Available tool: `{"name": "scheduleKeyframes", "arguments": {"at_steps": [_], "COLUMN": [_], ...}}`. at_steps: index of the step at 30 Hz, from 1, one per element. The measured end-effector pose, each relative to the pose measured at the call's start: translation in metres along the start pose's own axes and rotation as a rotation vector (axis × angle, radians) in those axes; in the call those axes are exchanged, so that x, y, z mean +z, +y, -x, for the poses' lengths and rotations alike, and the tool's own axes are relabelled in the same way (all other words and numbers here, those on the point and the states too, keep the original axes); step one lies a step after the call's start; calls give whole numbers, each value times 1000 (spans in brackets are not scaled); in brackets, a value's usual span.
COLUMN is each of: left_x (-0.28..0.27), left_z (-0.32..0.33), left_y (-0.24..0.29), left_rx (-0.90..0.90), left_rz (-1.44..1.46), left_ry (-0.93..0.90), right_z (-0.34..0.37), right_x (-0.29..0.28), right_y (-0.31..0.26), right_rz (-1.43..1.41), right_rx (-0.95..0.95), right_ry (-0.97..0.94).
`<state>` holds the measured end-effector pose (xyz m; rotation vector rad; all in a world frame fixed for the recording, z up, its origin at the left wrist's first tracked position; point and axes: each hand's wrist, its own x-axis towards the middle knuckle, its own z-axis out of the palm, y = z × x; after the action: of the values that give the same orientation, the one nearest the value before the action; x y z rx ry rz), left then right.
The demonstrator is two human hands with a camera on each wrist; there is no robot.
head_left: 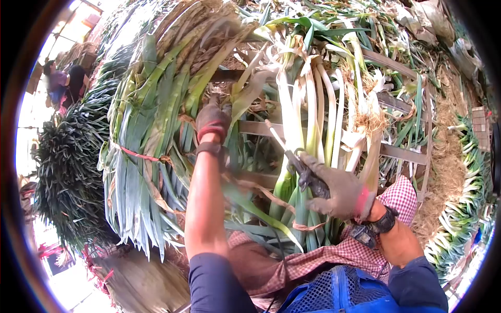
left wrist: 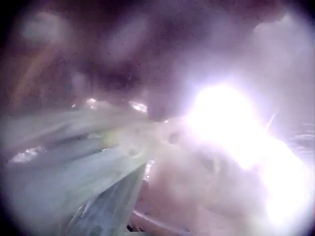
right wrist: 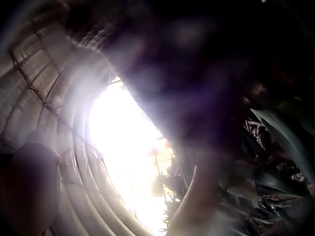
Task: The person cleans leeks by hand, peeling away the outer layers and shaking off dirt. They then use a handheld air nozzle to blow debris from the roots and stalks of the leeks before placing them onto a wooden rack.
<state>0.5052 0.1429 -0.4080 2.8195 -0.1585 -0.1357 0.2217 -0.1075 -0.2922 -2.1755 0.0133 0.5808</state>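
My left hand (head_left: 213,121), in a grey glove with a red cuff, is beside the long green and yellowing leek leaves (head_left: 162,99); its fingertips are partly hidden, so any hold cannot be told. Around a thin tool (head_left: 277,136) with a dark handle, my gloved right hand (head_left: 339,189) has its fingers curled, the tool's tip pointing up and left. Just past that tool lie leeks with white stems (head_left: 313,112) on a slatted metal frame (head_left: 261,128). Blurred leaves (left wrist: 74,167) fill the lower left of the left wrist view; glare and a dark shape cover much of the right wrist view.
A dark green leek heap (head_left: 73,172) stands at the left, a person (head_left: 56,83) beyond it. Red twine (head_left: 138,153) crosses the nearer leaves. At the right, more leeks (head_left: 459,219) line dry straw (head_left: 443,172). Checked cloth (head_left: 323,258) covers the lap.
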Motion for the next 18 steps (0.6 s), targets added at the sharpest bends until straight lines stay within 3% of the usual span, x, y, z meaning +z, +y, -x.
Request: {"name": "scheduleKeyframes", "arguments": {"at_steps": [1, 3, 6, 7, 10, 12, 15, 17, 18], "left_x": [4, 18, 10, 0, -27, -30, -5, 0, 3], "left_z": [-11, -23, -8, 2, 51, 78, 95, 100, 101], "left_y": [-4, -16, -20, -14, 8, 11, -9, -15, -17], "left_rx": [1, -141, -37, -39, -108, 70, -143, -101, -60], "left_rz": [7, -100, 337, 335, 428, 338, 966, 848, 726], "left_ry": [-1, -334, -279, -279, -409, -383, -582, -493, -409], "right_z": [1, 3, 0, -7, -15, -17, -23, -31, -29], "right_x": [2, 8, 16, 8, 7, 7, 9, 3, 5], "right_y": [0, 5, 12, 7, 4, -2, -18, -36, -36], "right_rz": [-16, -30, -41, -31, -45, -48, -13, 29, 37], "right_rx": [-14, -44, -154, -36, 29, -59, 63, 247, 245], "right_ry": [-6, -38, -29, -28, 70, -21, -93, -113, -110]}}
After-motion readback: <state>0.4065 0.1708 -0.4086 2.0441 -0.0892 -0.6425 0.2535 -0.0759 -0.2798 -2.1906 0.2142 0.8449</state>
